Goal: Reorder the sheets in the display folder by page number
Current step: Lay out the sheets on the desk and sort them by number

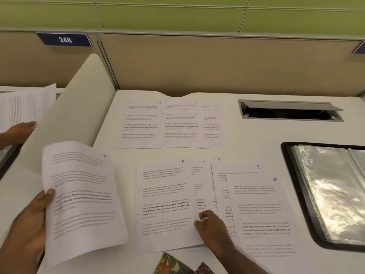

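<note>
Printed sheets lie on the white desk in two rows. The far row shows pages 1, 2 and 3, overlapping. The near row holds page 5, then pages 6, 7, 9 and 10 fanned to the right. My left hand grips a blurred loose sheet by its left edge, lifted above the desk. My right hand pinches the right edge of page 5, where it overlaps page 6. The open black display folder with shiny clear sleeves lies at the right edge.
A curved white divider rises at the left; beyond it another person's hand holds papers. An open cable hatch is set in the desk at the back right. Patterned cloth shows at the bottom edge.
</note>
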